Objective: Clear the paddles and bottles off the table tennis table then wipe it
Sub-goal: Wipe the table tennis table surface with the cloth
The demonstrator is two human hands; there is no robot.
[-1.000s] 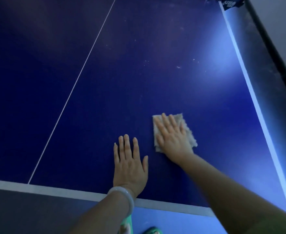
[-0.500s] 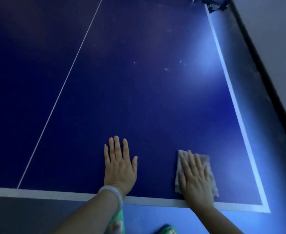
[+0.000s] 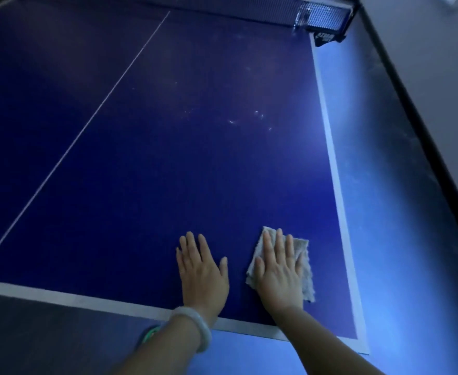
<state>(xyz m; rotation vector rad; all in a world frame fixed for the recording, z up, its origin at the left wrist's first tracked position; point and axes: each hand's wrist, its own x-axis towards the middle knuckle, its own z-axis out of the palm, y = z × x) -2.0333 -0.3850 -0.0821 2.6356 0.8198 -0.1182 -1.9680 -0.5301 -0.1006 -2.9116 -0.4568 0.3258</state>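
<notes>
The dark blue table tennis table [image 3: 195, 158] fills the view, with a white centre line and white edge lines. My right hand [image 3: 277, 272] lies flat with straight fingers on a grey wiping cloth [image 3: 305, 266], pressing it to the table near the front right corner. My left hand [image 3: 202, 272] rests flat on the bare table just left of the cloth, a pale bangle on its wrist. Small pale smudges [image 3: 249, 120] show on the surface farther ahead. No paddles or bottles are in view.
The net [image 3: 249, 9] and its dark clamp post [image 3: 328, 28] stand at the far end, top right. A dark floor strip and grey wall [image 3: 438, 104] run along the table's right side. Green footwear [image 3: 149, 334] shows below the front edge.
My right hand slid the cloth from mid-table back to the front right corner, then a little forward again. The left hand stayed flat in place. The view now reaches the net.
</notes>
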